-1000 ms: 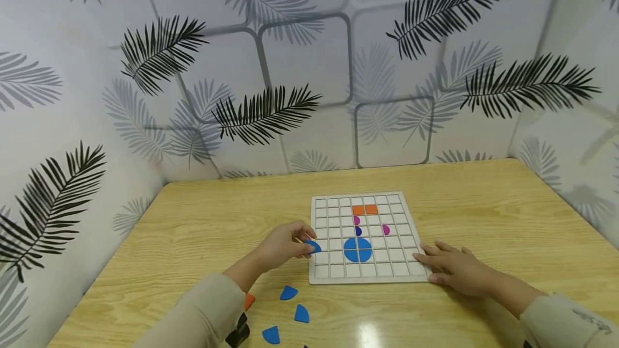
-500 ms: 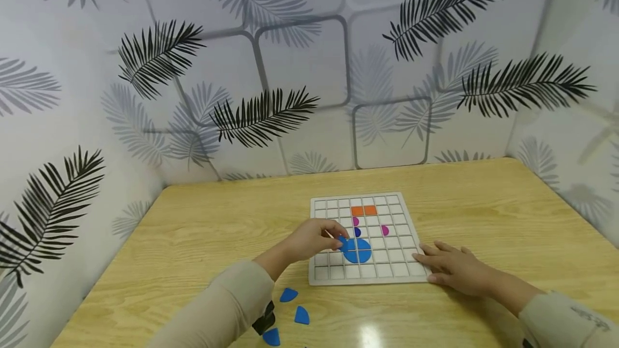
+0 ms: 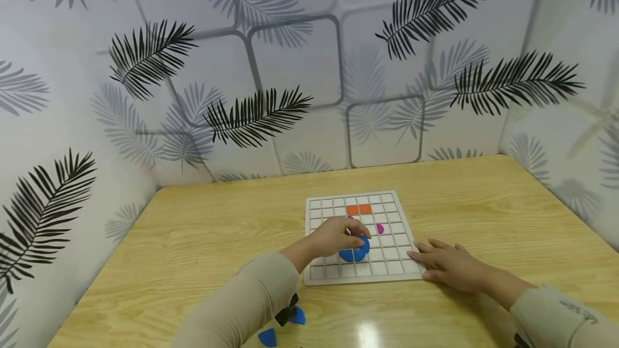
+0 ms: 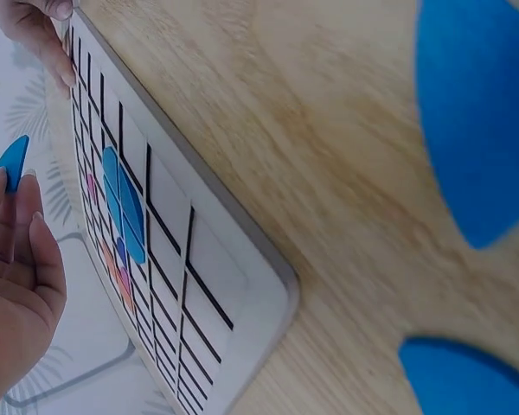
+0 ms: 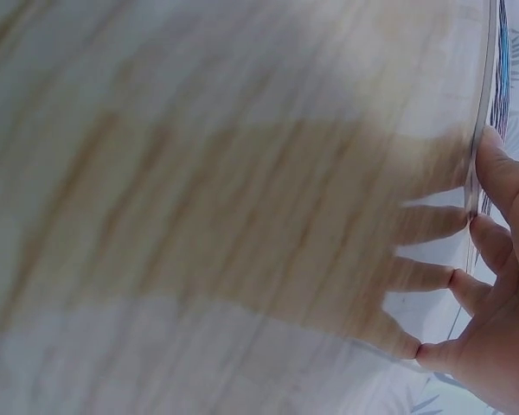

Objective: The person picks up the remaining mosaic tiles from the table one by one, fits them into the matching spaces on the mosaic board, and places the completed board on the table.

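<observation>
On the wooden table (image 3: 242,214) lies a white gridded board (image 3: 391,267); the right hand (image 3: 454,266), fingers spread, touches its edge, seemingly steadying it. Above the board, the left hand (image 3: 336,236) pinches a blue quarter-circle tile (image 4: 14,162), apparently for control.

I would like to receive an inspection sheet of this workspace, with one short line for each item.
Surface: light wood-grain table, with a glare spot in front.
Job's things: white square grid board bearing two orange squares, magenta half-discs and grouped blue quarter-circles.
Clutter: loose blue quarter-circles on the table, off the board.
Grippers: left hand pinches one blue quarter-circle piece above the board; right hand touches the board's edge.
Cables: nothing seen.
Surroundings: white-grey wall with dark leaf prints.
</observation>
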{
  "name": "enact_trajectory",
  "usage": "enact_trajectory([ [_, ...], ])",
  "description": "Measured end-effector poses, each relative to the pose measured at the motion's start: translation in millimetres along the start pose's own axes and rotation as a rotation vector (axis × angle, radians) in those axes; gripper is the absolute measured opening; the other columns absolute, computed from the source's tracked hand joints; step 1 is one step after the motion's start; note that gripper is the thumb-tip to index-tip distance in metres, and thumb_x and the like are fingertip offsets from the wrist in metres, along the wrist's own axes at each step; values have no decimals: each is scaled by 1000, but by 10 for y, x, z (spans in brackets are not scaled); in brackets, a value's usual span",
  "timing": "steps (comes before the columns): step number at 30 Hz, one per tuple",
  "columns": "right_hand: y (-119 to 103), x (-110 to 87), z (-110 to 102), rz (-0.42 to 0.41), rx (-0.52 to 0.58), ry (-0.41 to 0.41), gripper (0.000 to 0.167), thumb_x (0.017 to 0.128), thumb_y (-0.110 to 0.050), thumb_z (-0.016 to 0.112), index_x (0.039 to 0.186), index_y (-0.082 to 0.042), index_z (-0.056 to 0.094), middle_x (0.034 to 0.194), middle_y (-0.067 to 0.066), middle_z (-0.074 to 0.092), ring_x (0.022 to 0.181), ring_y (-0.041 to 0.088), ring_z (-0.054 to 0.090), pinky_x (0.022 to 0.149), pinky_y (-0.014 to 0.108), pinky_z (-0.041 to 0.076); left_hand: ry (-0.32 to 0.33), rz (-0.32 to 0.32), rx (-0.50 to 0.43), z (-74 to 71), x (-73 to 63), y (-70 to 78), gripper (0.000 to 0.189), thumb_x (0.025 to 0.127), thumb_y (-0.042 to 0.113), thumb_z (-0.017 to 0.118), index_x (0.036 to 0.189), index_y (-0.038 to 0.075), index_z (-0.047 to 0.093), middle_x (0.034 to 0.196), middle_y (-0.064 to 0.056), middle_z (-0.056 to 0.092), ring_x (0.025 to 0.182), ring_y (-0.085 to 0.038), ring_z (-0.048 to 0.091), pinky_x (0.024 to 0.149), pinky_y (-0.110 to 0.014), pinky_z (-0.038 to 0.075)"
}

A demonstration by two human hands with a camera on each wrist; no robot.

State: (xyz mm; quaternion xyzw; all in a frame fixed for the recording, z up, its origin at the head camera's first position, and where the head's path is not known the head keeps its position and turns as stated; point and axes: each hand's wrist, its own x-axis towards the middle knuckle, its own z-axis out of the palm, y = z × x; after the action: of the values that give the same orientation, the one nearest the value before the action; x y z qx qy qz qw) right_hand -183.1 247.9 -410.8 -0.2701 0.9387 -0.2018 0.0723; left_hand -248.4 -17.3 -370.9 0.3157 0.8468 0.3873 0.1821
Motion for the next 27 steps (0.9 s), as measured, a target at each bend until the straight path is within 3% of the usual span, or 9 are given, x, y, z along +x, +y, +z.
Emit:
enact_trajectory([
  [5, -1, -3, -5, -1, -22, 12, 48, 83, -38, 51, 123, -12, 49, 130, 18, 36, 117, 47, 24, 79, 71, 12, -17, -2, 18, 69, 113, 35, 15, 83, 11, 57, 96, 9, 63, 75, 5, 56, 68, -7, 55, 59, -19, 44],
  [11, 0, -6, -3, -1, -1, 4, 49, 83, -40, 50, 124, -12, 48, 130, 18, 36, 117, 47, 23, 79, 71, 12, -40, 39, 84, 133, 204, 72, 14, 83, 11, 57, 95, 12, 64, 83, 7, 56, 75, -5, 50, 61, -18, 43],
  [27, 7, 1, 3, -11, -11, 7, 50, 82, -41, 51, 124, -13, 48, 131, 17, 36, 117, 46, 24, 78, 71, 13, -88, 50, 189, 305, 434, 100, 7, 82, 12, 58, 87, 16, 61, 79, 9, 55, 71, -3, 49, 62, -17, 41],
])
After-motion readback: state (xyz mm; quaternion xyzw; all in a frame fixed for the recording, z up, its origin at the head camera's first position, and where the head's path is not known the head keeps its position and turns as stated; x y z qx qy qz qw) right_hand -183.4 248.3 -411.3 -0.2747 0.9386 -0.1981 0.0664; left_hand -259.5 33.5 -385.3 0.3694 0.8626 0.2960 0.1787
